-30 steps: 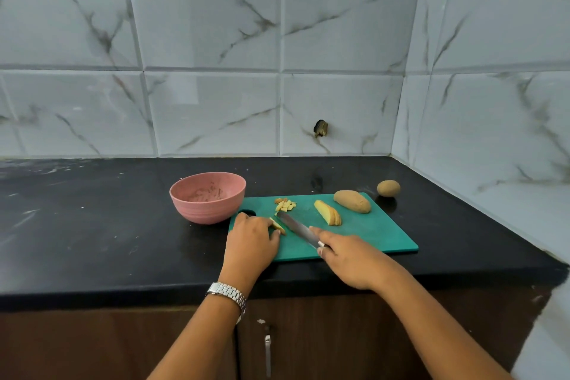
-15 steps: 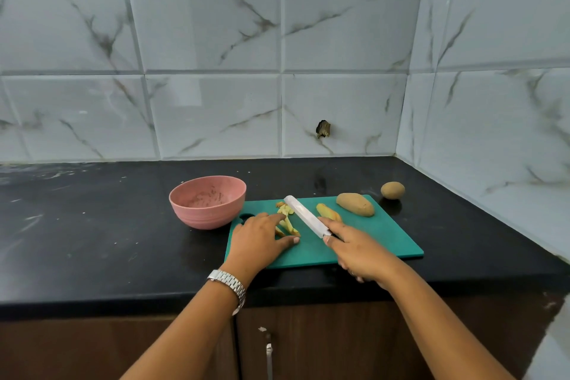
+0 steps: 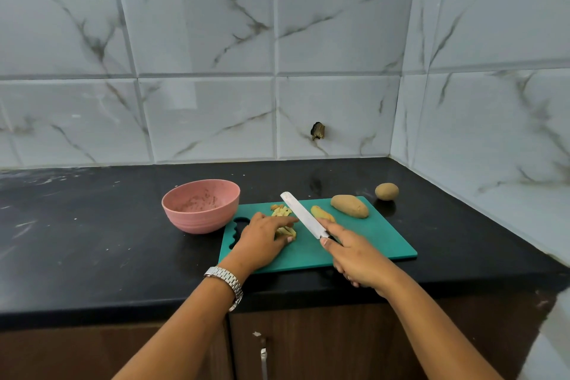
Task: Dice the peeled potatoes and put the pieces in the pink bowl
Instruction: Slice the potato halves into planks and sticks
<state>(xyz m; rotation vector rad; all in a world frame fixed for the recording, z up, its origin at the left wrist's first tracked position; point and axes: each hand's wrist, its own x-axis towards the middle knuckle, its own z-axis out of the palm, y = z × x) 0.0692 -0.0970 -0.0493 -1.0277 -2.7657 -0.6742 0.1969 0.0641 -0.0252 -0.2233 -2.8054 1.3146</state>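
Nearest, the front edge of the worktop (image 3: 92,256) runs just below both wrists. The cutting board (image 3: 370,245) lies close to that edge, so keep cut pieces off its near margin.

The right hand (image 3: 354,259) is closed around the handle of the knife (image 3: 303,216). The blade is raised at a slant, tip pointing away and left above the board. The left hand (image 3: 262,237) lies with fingers nearly straight on a bundle of potato strips (image 3: 285,230), holding them down. A few diced pieces (image 3: 277,207) lie just beyond the strips.

Handling, as judged: cut potato is firm, light and wet, therefore slippery. Hold strips from above, fingertips clear of the blade line.

Right of the blade lie a cut potato section (image 3: 322,213) and a whole potato (image 3: 349,206). The whole potato is rounded and likely to roll; seat it on a flat cut face.

The pink bowl (image 3: 197,220) stands just beside the board's far left corner, so the transfer path is short. A small potato (image 3: 386,191) rests on the worktop beyond the board.

Open room lies to the left. The tiled wall corner limits movement to the right.
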